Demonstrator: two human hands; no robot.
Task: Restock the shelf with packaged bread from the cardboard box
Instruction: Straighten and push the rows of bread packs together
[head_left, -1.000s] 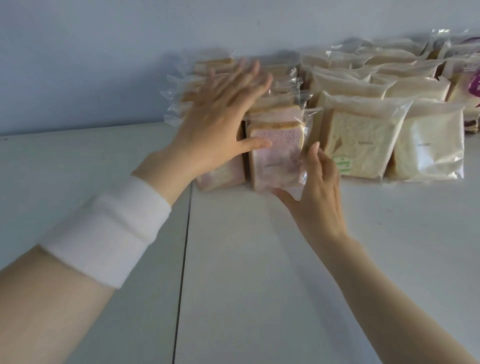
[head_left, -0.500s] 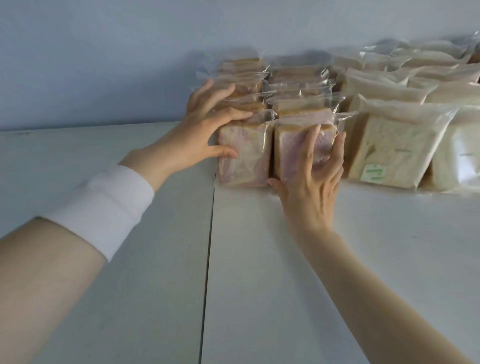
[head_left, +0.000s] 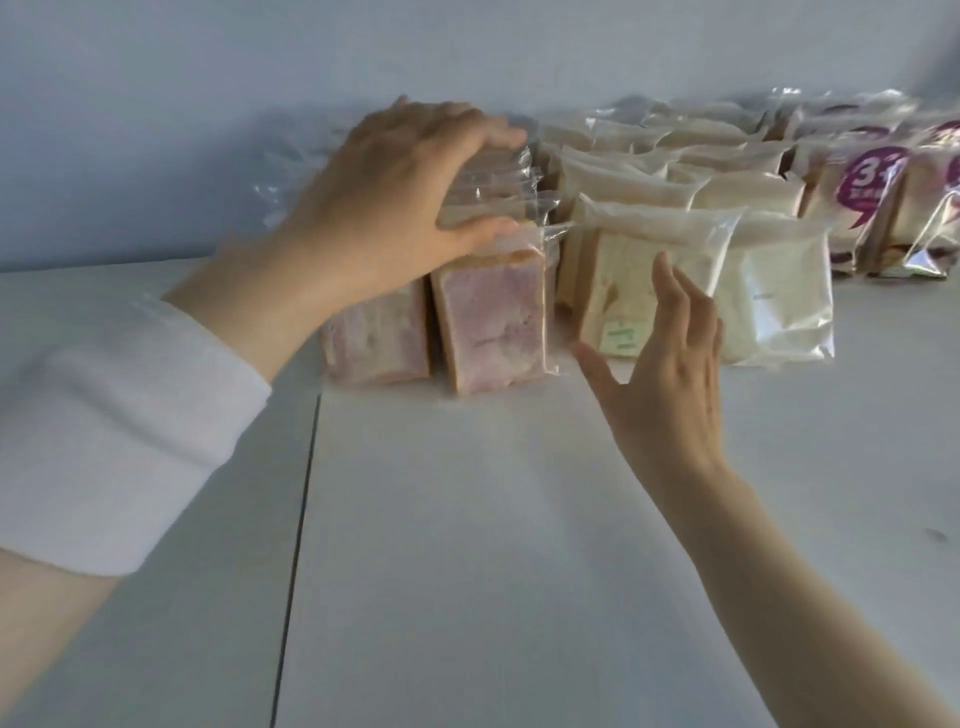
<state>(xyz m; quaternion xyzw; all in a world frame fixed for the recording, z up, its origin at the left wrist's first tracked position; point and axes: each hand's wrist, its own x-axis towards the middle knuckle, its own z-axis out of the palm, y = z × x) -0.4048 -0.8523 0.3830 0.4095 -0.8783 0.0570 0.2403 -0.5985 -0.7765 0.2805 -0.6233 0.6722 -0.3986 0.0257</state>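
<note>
Since half a second ago, the right hand (head_left: 670, 374) has left the pink bread pack (head_left: 491, 322) and hangs open, empty, just right of it. Left hand (head_left: 395, 208) lies spread on top of the pink packs, pressing, not gripping.

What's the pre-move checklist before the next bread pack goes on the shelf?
1. Left hand free: not ok, palm resting on top of the pink bread rows.
2. Right hand empty: ok, open, holding nothing.
3. Front pink packs upright: ok, both standing side by side.
4. Pale bread packs undisturbed: ok, upright, right hand in front of them; contact cannot tell.
5. Free shelf space: ok, bare in front of the rows.
6. Cardboard box located: cannot tell, out of view.
</note>
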